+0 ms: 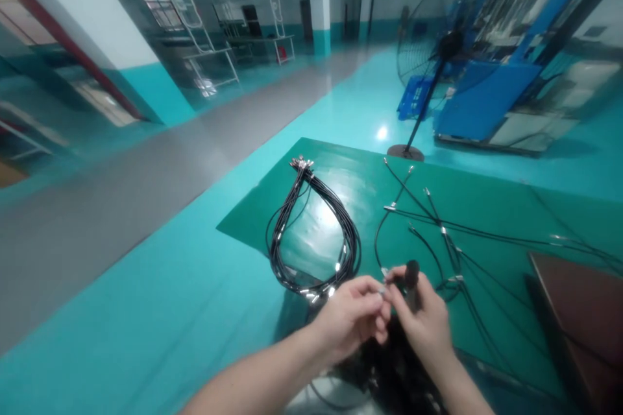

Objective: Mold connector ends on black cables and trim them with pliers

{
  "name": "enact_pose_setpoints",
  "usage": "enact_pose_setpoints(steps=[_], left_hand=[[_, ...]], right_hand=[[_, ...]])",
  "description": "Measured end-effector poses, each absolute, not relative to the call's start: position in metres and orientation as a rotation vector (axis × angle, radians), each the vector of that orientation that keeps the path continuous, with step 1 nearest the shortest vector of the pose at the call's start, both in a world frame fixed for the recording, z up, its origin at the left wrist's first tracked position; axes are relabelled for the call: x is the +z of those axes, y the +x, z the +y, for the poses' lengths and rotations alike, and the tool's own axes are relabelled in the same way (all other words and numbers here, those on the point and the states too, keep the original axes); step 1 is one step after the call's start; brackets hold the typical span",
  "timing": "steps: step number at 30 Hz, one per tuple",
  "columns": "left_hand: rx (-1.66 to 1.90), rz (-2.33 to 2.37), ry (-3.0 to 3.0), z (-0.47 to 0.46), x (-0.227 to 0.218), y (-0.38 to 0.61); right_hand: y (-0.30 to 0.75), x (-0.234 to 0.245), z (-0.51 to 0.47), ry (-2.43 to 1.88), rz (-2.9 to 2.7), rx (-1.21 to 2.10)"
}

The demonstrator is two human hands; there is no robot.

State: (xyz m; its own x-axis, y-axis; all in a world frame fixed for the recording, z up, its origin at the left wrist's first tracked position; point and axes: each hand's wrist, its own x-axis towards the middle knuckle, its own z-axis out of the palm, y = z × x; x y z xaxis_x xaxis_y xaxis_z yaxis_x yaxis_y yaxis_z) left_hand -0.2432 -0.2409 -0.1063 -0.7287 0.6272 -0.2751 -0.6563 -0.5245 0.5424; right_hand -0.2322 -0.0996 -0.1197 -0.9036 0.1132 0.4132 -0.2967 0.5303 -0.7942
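My left hand (351, 321) and my right hand (424, 321) meet over the near edge of a green table mat (370, 188). The left fingers pinch the small metal end of a black cable (384, 290). My right hand is closed round a short black cylindrical piece (411, 274) and touches the same cable end. A looped bundle of black cables (316, 233) with metal tips lies on the mat just beyond my left hand. Loose single cables (438, 227) spread across the mat beyond my right hand.
A dark heap of cables (389, 369) lies under my wrists. A brown board (584, 318) sits at the right edge of the table. Beyond the table stand a pedestal fan (428, 65), blue machinery (491, 91) and metal racks (195, 26) on a teal floor.
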Motion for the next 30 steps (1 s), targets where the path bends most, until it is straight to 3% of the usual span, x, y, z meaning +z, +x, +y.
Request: enact_pose_setpoints(steps=[7, 9, 13, 20, 26, 30], left_hand=[[2.165, 0.963, -0.084, -0.240, -0.097, -0.262], [2.185, 0.948, -0.076, -0.239, -0.092, -0.265], [2.273, 0.985, 0.014, -0.234, -0.082, -0.265], [2.267, 1.337, 0.115, -0.233, -0.088, -0.267], [2.178, 1.470, 0.084, -0.239, -0.095, -0.276], [2.116, 1.484, 0.133, -0.247, -0.091, -0.278]], right_hand=[[-0.256, -0.108, -0.064, -0.469, -1.998, 2.141], [-0.268, -0.115, -0.054, -0.574, -1.898, 2.148], [-0.284, -0.142, -0.045, -0.577, -2.080, 1.708], [-0.273, -0.143, -0.045, -0.341, -2.510, 1.479], [-0.241, -0.077, -0.037, 0.519, -2.679, 0.384], [-0.236, -0.052, -0.043, 0.591, -2.635, -0.094]])
